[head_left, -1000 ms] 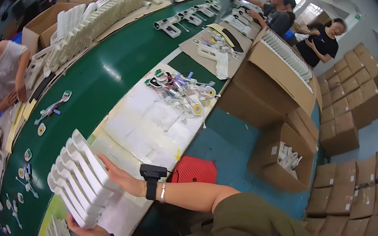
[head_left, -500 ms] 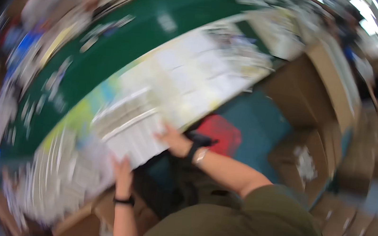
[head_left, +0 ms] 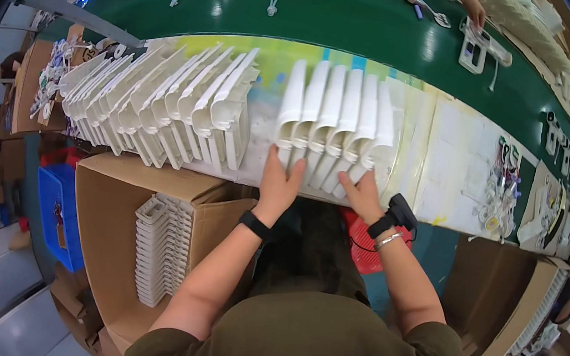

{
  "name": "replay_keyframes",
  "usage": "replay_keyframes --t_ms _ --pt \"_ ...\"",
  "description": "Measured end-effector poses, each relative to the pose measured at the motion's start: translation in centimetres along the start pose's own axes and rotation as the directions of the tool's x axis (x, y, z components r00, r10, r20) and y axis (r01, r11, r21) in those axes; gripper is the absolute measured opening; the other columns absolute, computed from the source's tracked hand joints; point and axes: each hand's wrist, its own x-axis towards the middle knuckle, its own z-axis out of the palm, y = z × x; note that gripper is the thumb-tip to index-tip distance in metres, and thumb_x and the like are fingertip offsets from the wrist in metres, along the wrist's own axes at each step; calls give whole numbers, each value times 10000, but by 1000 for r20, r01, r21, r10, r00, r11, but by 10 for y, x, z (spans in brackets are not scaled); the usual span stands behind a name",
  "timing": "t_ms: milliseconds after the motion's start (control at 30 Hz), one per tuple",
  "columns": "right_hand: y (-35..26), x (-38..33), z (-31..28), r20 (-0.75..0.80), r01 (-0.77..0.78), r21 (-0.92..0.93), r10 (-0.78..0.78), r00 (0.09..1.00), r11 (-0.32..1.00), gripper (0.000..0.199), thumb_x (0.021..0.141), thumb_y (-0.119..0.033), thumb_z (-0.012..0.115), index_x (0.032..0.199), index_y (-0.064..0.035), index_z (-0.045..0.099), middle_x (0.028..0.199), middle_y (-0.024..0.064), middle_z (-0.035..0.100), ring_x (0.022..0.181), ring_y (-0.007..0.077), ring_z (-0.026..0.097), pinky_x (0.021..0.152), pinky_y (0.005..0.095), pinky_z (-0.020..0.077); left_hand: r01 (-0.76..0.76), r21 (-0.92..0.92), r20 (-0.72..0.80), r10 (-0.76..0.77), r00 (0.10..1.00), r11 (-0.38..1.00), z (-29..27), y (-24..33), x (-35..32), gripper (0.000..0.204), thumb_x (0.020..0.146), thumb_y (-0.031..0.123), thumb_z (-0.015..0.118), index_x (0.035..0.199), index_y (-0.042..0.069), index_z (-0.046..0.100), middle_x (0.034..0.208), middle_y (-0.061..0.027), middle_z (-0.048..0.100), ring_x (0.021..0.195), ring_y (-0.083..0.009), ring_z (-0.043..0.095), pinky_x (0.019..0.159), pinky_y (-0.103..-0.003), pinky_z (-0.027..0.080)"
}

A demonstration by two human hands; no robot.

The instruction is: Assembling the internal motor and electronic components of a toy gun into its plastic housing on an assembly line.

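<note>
A short row of several white curved plastic housings (head_left: 339,113) stands side by side on the bench in front of me. My left hand (head_left: 280,188) grips its near left end, with the thumb toward the middle. At the near right end my right hand (head_left: 363,195) holds the same row, its thumb also pointing inward. The fingers on the outer sides are partly hidden. Left of my hands, a longer row of similar white housings (head_left: 158,100) leans together on the bench.
Beyond the white-covered bench (head_left: 450,156) runs a green conveyor (head_left: 241,17) carrying small wired parts. An open carton (head_left: 95,225) with stacked white pieces stands low at left, beside a blue bin (head_left: 58,206). A red basket (head_left: 369,250) sits below the bench. Another person's hand (head_left: 474,12) touches a white part far right.
The view has turned and sharpened from a blur. Both hands remain at the white housings, which now appear upright in front of me, right of the longer row.
</note>
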Motion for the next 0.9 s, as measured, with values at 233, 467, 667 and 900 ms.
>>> replay_keyframes --t_ms 233,467,667,900 --pt "-22 33 62 22 150 -351 -152 988 924 700 769 -271 671 1271 51 305 1268 245 356 1159 379 400 970 393 348 -191 325 -142 247 958 926 -33 45 -43 625 813 174 605 1284 -87 288 1361 -290 255 1245 -411 306 996 -430 315" --pt "-19 64 18 443 207 -178 -109 890 962 595 739 -187 716 1233 -4 440 1205 126 400 1122 238 458 924 338 409 -68 99 99 58 993 993 -34 47 -45 552 807 105 602 1272 -41 343 1284 -215 383 1052 -329 498 905 -370 414" --pt "-27 48 23 174 54 -199 -19 985 979 615 659 -388 753 1111 -23 551 1274 236 399 1123 305 457 840 357 453 -43 21 94 41 995 999 -29 52 -46 476 814 78 593 1238 -18 400 1219 -181 451 970 -276 553 844 -344 447" --pt "-22 13 -55 -353 -206 -684 -70 933 700 589 658 -458 725 959 33 604 1099 287 507 1006 393 505 882 397 408 -113 1 127 112 986 994 -31 42 -97 414 820 96 597 1193 -12 451 1176 -158 498 927 -251 572 816 -321 458"
